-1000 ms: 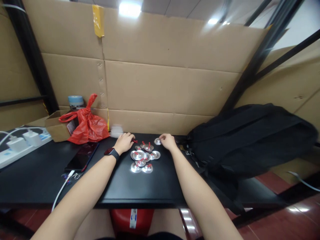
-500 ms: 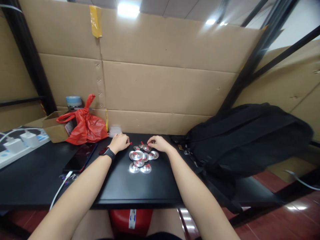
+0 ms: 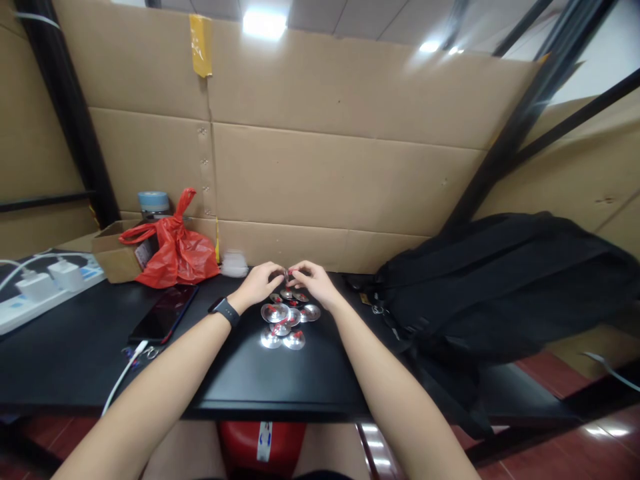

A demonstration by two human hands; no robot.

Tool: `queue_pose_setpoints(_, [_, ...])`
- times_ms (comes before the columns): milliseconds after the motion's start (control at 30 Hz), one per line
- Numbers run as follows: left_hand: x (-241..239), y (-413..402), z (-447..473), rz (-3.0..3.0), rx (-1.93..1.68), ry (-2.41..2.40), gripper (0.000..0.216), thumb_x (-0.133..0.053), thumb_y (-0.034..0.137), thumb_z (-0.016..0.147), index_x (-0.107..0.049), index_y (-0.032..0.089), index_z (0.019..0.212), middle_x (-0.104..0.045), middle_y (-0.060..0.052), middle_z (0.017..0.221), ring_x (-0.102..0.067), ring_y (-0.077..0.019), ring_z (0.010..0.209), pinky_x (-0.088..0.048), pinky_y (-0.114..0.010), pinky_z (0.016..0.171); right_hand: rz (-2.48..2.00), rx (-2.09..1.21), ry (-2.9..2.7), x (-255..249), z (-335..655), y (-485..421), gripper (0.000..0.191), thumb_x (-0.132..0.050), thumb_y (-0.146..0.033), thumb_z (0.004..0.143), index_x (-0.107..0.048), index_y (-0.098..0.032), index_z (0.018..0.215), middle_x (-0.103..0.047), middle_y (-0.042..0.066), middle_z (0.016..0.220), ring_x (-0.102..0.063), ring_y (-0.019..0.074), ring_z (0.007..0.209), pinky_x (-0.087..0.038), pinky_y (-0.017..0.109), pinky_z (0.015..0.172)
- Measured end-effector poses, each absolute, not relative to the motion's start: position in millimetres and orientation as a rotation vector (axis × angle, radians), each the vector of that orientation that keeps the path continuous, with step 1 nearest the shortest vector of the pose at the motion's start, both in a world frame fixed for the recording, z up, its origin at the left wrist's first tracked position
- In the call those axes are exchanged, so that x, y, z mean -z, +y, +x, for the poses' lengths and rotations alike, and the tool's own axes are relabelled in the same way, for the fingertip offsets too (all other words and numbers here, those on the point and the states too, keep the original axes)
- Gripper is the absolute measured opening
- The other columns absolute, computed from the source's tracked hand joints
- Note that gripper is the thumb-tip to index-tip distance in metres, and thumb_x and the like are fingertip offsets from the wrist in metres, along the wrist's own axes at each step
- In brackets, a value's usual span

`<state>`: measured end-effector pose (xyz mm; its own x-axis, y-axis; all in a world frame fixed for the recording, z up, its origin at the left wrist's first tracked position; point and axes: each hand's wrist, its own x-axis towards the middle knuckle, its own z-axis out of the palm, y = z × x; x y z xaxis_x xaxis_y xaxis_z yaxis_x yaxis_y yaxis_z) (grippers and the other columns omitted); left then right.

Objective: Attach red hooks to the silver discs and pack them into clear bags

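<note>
Several small shiny metal finger cymbals [image 3: 275, 313] with red cord loops lie in an overlapping cluster on the black table. Just beyond their far side my two hands meet. My left hand [image 3: 260, 283] wears a dark watch and has its fingertips closed against one finger cymbal [image 3: 287, 275], which is seen nearly edge-on. My right hand [image 3: 316, 283] pinches the same piece from the other side, near its red cord. The fingertips partly hide it. Beneath the hands, more cymbals [image 3: 300, 297] rest at the back of the cluster.
A red plastic bag [image 3: 177, 253], a cardboard box [image 3: 116, 257], a phone [image 3: 164, 313] with keys and a white power strip [image 3: 50, 290] occupy the left. On the right lies a large black backpack [image 3: 505, 287]. Cardboard [image 3: 320, 180] walls the table's back.
My hands have come together and risen slightly. A cymbal from the back of the cluster is now lifted between them. The left hand has moved right; the view has shifted a little.
</note>
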<state>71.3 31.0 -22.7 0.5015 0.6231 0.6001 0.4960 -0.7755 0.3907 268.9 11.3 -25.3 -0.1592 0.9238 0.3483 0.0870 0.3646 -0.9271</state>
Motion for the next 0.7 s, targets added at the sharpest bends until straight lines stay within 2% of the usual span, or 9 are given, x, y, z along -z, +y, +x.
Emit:
queue_pose_setpoints(67, [19,26,73,2.549,-1.178,0.962,0.017,-0.055,0.026,0.092,-0.068,0.018,0.097,-0.071,-0.007,0.1,-0.066,-0.0194,0.094,-0.05,-0.03,0.086,-0.87,-1.075,-1.535,22,261,5,0.035,-0.073,-0.05,0.074,-0.059,-0.019,0.086,-0.068,0.004,0.099,-0.072,0.0149,0.071,-0.053,0.024,0.063])
queue_pose_setpoints(167, [16,20,75,2.563,-1.187,0.947,0.016,-0.054,0.028,0.092,-0.067,0.018,0.092,-0.07,-0.006,0.094,-0.065,-0.0193,0.089,-0.05,-0.03,0.083,-0.828,-1.133,-1.535,19,258,-2,0.037,-0.073,-0.052,0.075,-0.057,-0.02,0.086,-0.067,0.001,0.089,-0.071,0.0144,0.07,-0.054,0.024,0.064])
queue_pose_setpoints(267, [12,15,76,2.619,-1.151,0.939,0.018,-0.054,0.031,0.093,-0.067,0.019,0.091,-0.069,-0.006,0.091,-0.064,-0.0192,0.086,-0.049,-0.03,0.081,-0.806,-1.09,-1.575,21,258,-3,0.036,-0.075,-0.049,0.075,-0.057,-0.021,0.089,-0.067,0.0,0.085,-0.069,0.0139,0.071,-0.055,0.026,0.067])
queue_pose_setpoints(400, [7,17,70,2.746,-1.052,0.989,0.019,-0.052,0.032,0.094,-0.067,0.021,0.096,-0.068,-0.006,0.093,-0.063,-0.0193,0.087,-0.048,-0.03,0.081,-0.831,-1.002,-1.549,26,261,5,0.042,-0.08,-0.045,0.068,-0.056,-0.022,0.095,-0.069,0.001,0.091,-0.069,0.0155,0.077,-0.054,0.026,0.068])
queue_pose_setpoints(500, [8,28,55,2.817,-0.994,1.102,0.021,-0.051,0.033,0.095,-0.068,0.022,0.098,-0.067,-0.006,0.094,-0.063,-0.0195,0.087,-0.047,-0.03,0.08,-0.954,-0.833,-1.516,32,274,17,0.046,-0.078,-0.048,0.067,-0.057,-0.021,0.097,-0.071,0.005,0.098,-0.069,0.0169,0.079,-0.054,0.027,0.067])
queue_pose_setpoints(633, [20,48,30,2.815,-0.797,1.259,0.017,-0.06,0.034,0.088,-0.073,0.023,0.086,-0.07,-0.005,0.089,-0.065,-0.0198,0.081,-0.047,-0.028,0.077,-1.399,-0.35,-1.569,42,312,30,0.034,-0.079,-0.045,0.065,-0.066,-0.02,0.083,-0.073,0.007,0.09,-0.068,0.0202,0.08,-0.053,0.032,0.074])
queue_pose_setpoints(700, [27,57,22,2.787,-0.722,1.283,0.015,-0.064,0.033,0.085,-0.074,0.024,0.08,-0.072,-0.005,0.085,-0.066,-0.0204,0.08,-0.048,-0.028,0.077,-1.57,-0.228,-1.604,49,330,34,0.028,-0.079,-0.041,0.066,-0.068,-0.02,0.079,-0.074,0.007,0.086,-0.069,0.0218,0.084,-0.052,0.032,0.078])
